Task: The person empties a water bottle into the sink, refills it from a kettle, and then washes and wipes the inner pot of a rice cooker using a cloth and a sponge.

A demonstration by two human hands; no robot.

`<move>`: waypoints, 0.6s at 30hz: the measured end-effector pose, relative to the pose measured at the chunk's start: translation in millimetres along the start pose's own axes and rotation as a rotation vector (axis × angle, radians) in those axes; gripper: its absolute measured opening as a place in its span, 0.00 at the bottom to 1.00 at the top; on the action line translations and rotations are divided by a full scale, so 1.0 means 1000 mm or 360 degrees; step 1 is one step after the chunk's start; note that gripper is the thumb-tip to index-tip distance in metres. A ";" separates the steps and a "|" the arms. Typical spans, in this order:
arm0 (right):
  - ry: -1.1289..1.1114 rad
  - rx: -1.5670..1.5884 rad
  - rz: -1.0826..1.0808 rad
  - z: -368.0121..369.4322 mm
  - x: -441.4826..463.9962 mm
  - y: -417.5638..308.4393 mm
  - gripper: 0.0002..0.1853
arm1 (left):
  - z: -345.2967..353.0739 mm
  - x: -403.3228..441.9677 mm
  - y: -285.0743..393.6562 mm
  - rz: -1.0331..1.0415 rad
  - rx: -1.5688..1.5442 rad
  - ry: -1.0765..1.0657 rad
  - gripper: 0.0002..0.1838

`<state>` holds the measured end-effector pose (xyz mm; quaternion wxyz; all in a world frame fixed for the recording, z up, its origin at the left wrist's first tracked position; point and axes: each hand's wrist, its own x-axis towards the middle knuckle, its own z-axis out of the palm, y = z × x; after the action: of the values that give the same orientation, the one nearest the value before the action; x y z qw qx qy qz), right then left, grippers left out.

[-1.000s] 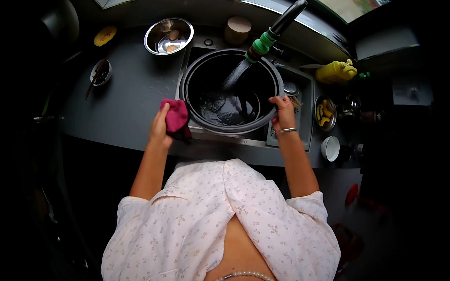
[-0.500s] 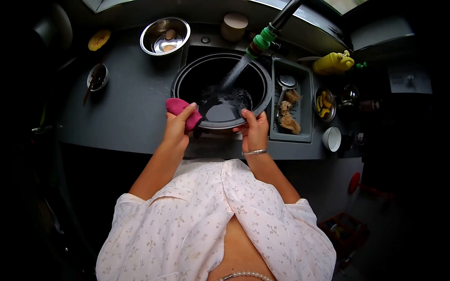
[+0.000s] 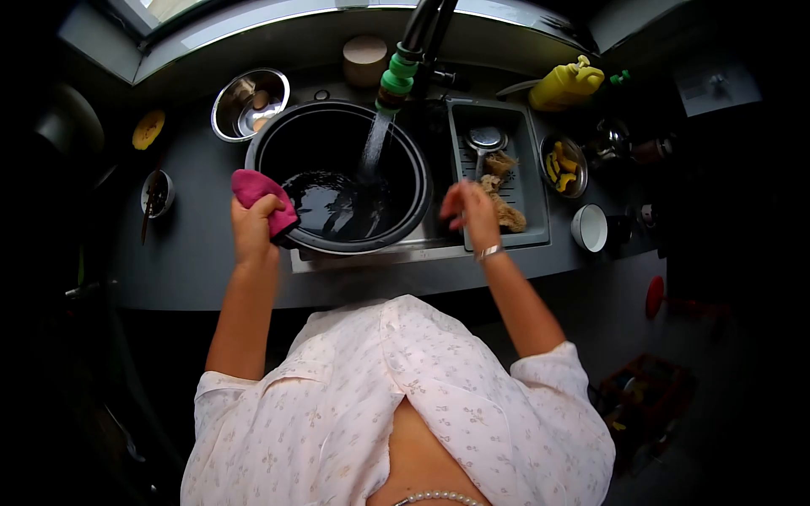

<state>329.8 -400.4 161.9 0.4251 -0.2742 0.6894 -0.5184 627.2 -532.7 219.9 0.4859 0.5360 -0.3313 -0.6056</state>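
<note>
Water runs from the faucet with green fittings (image 3: 396, 78) into a large black pot (image 3: 419, 198) at the sink. My left hand (image 3: 256, 229) is closed on a pink cloth (image 3: 263, 198), pressed against the pot's left front rim. To the right of the pot, my right hand (image 3: 472, 211) hangs free over the edge of a grey drain tray (image 3: 531, 202), its fingers blurred, partly curled and apart, with nothing seen in them. Brown fibrous scrubbers (image 3: 509, 216) and a metal strainer or ladle (image 3: 487, 138) lie in the tray.
A steel bowl with eggs (image 3: 226, 110) and a small bowl with a brown stick (image 3: 160, 196) stand on the left. Behind the sink is a round container (image 3: 365, 61). On the right are a yellow bottle (image 3: 564, 87), yellow pieces in a bowl (image 3: 559, 167) and a white bowl (image 3: 590, 228).
My right hand has let go of the pot's rim and moved right, over the tray. With the cloth in it, my left hand has slid to the pot's left side. The view has turned.
</note>
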 end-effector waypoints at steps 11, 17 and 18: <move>0.0244 -0.0064 -0.0034 -0.002 0.238 -0.022 0.39 | 0.011 -0.003 0.035 -0.0092 0.0282 -0.0036 0.20; 0.0140 -0.0641 -0.0366 0.014 0.210 -0.028 0.45 | 0.014 0.000 0.028 -0.0170 0.0353 -0.0048 0.21; 0.0122 -0.0740 -0.0485 0.014 0.205 -0.028 0.46 | 0.019 0.000 0.028 -0.0143 0.0364 -0.0053 0.20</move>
<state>240.0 -583.4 125.7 0.2416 -0.4451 0.7563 -0.4142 615.0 -543.3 249.5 0.3883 0.5921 -0.3819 -0.5939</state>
